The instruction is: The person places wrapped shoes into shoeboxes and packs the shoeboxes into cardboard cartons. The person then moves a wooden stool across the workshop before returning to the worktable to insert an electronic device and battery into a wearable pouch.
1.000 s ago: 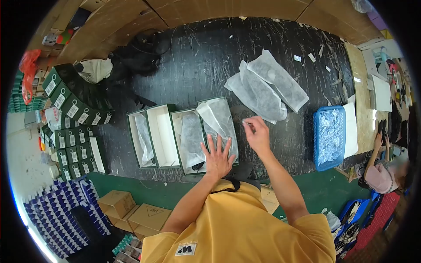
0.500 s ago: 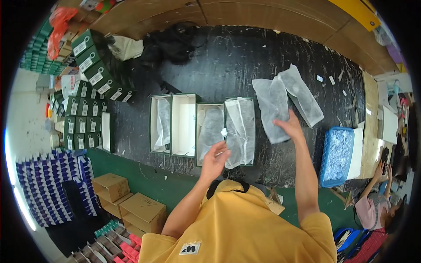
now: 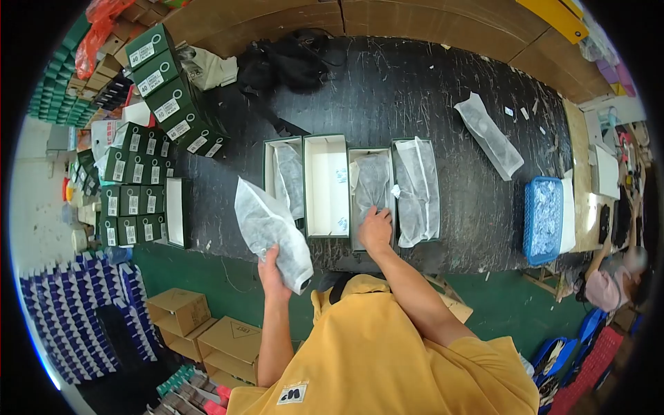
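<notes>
My left hand (image 3: 274,279) is closed on the lower end of a filled white translucent dust bag (image 3: 266,214), held tilted at the table's front edge; a dark bit shows at its bottom corner. My right hand (image 3: 375,230) reaches into the third shoe box (image 3: 357,242), fingers closed on a creased dust bag (image 3: 373,176) there. To the left, an open box (image 3: 325,149) shows its white inside with small printed packets. The leftmost box (image 3: 271,147) and the rightmost box (image 3: 434,200) each contain a filled dust bag. What the bags contain is mostly hidden.
One more filled dust bag (image 3: 490,137) lies at the right of the black table (image 3: 477,214). Near it stands a blue basket (image 3: 529,235) of small packets. Stacked green boxes (image 3: 162,90) rise at left; a black bag (image 3: 287,66) lies behind. Another person (image 3: 612,283) is at far right.
My right hand has left the bags at right and moved into the third box. My left hand has swung left and now holds a filled dust bag. Only one bag remains lying at right.
</notes>
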